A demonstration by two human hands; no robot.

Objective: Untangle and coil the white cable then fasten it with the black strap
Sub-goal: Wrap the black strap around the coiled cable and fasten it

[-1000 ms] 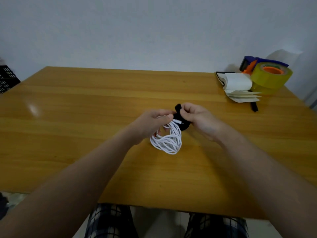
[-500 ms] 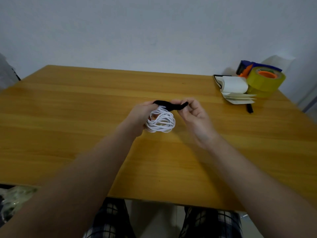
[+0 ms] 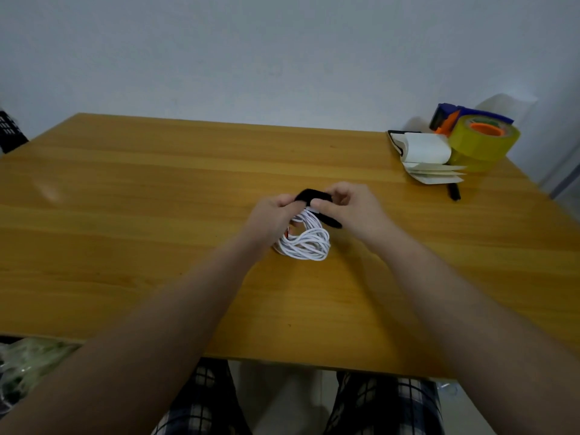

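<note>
White cable [image 3: 309, 243], light and springy mid-frame, wants holding at its bunched top: left hand [image 3: 271, 215] grips there, right hand [image 3: 351, 208] pinches the limp black strap [image 3: 306, 194].

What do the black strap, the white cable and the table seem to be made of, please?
The strap looks like soft matte fabric, perhaps hook-and-loop: dull black and bending limply. The cable seems jacketed in smooth white plastic or rubber, lying in supple loops. The table looks like varnished wood or laminate: grain streaks, glossy reflection.
</note>
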